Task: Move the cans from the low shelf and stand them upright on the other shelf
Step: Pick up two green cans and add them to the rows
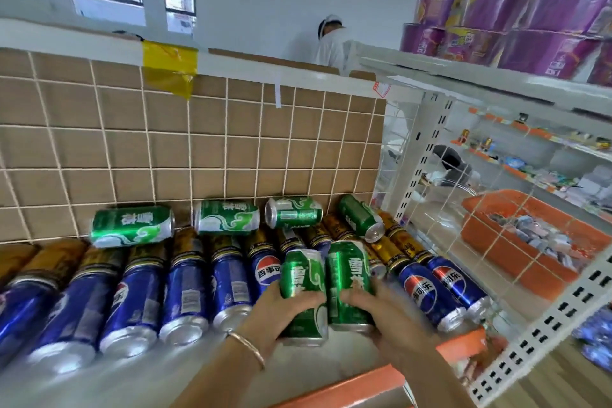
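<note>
Shelf (212,371) holds green cans (349,278).

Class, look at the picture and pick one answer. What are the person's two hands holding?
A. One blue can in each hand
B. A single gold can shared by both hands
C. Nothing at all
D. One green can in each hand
D: the left hand wraps round one green can, and the right hand grips another green can beside it.

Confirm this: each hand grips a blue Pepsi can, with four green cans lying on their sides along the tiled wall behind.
Not quite. In the head view the left hand and right hand each grip a green metal can, not a blue one. Four green cans do lie on their sides by the tiled wall.
</note>
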Available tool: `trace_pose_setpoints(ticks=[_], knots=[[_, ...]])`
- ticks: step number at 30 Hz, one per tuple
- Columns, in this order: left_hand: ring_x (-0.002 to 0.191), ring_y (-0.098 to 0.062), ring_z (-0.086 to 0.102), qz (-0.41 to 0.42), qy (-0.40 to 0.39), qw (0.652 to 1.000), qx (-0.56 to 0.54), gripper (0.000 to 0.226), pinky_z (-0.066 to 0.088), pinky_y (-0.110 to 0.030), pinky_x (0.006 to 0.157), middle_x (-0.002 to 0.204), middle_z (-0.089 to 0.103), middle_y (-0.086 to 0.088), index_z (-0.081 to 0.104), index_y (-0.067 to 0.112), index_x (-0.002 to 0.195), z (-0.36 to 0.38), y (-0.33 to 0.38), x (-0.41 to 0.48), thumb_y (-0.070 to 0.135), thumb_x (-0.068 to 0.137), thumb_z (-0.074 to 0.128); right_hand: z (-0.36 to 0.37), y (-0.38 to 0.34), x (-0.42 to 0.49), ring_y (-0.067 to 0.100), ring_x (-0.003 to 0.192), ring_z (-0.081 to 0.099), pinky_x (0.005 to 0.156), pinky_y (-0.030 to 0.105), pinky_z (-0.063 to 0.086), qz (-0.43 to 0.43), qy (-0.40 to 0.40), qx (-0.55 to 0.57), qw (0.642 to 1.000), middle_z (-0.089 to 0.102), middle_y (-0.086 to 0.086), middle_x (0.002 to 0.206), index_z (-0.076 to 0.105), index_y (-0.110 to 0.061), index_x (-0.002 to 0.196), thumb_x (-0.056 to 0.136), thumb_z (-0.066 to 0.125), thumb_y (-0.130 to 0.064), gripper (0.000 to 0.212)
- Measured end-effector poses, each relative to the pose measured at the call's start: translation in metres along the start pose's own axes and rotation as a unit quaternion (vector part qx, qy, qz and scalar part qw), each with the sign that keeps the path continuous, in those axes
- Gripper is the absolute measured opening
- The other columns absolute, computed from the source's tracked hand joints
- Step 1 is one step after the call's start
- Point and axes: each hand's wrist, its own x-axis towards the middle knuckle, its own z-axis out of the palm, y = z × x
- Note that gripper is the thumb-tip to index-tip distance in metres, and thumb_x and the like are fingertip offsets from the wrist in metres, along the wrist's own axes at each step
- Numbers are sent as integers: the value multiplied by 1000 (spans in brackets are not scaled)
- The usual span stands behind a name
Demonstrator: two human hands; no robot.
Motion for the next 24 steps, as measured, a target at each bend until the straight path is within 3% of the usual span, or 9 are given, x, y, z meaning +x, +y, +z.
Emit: trace_pose_setpoints(ticks=[2, 4, 6, 10, 13, 16, 18, 21, 24], knots=[[76, -24, 69, 4, 43, 999, -11, 47, 56, -33, 70, 84, 73, -9, 62, 13, 101, -21, 1, -10, 20, 59, 83, 22, 4, 6, 23, 89, 71, 73, 36, 58, -8, -16, -28, 999, 73, 10, 99, 54, -17, 118, 81, 63, 5, 44], [84, -28, 70, 9, 71, 997, -28, 69, 57, -39, 79, 92, 73, -12, 63, 13, 105, -44, 1, -26, 31, 41, 83, 49, 12, 11, 24, 96, 68, 83, 41, 56, -12, -37, -51, 998, 71, 9, 105, 52, -19, 120, 82, 64, 3, 45], [89, -31, 70, 22, 98, 994, -46, 75, 56, -45, 85, 96, 73, -14, 63, 11, 108, -72, 1, -47, 30, 38, 83, 79, 20, 13, 23, 98, 65, 80, 36, 53, -11, -61, -65, 996, 68, 11, 108, 51, -17, 119, 82, 64, 3, 44], [87, -32, 69, 62, 126, 986, -91, 67, 58, -40, 79, 101, 71, -20, 63, 3, 107, -130, 3, -101, 21, 44, 81, 153, 38, 8, 27, 98, 67, 77, 36, 53, 17, -133, -65, 989, 69, 12, 108, 53, -15, 120, 72, 74, -1, 54], [72, -25, 69, 77, 161, 978, -112, 48, 57, -30, 61, 89, 72, -16, 64, 5, 99, -171, 5, -148, 14, 53, 73, 212, 46, -9, 26, 98, 65, 83, 41, 51, 33, -182, -69, 980, 69, 9, 105, 56, -15, 118, 55, 72, -19, 65], [62, -22, 67, 83, 184, 969, -143, 35, 55, -28, 57, 75, 71, -14, 65, 4, 90, -212, 2, -197, 13, 56, 65, 263, 54, -31, 23, 99, 56, 90, 37, 41, 55, -215, -100, 970, 62, 4, 103, 54, -5, 106, 45, 65, -21, 64], [62, -24, 67, 84, 205, 962, -159, 34, 56, -29, 58, 76, 70, -17, 67, 2, 85, -236, -6, -233, 11, 52, 66, 296, 66, -50, 25, 99, 58, 95, 44, 42, 58, -242, -112, 962, 64, 5, 98, 58, -6, 101, 38, 70, -26, 68], [58, -26, 67, 90, 243, 947, -190, 9, 57, -31, 57, 75, 70, -20, 71, 1, 73, -267, -16, -289, 3, 66, 67, 345, 88, -83, 37, 103, 63, 97, 54, 44, 51, -280, -93, 954, 69, 12, 98, 66, -14, 100, 38, 74, -30, 64], [54, -25, 67, 101, 289, 929, -207, 9, 57, -30, 51, 69, 70, -19, 68, -4, 76, -300, -29, -339, -3, 79, 59, 393, 106, -116, 38, 86, 70, 77, 50, 57, 63, -329, -65, 940, 71, 19, 89, 69, -8, 97, 58, 74, -14, 40]])
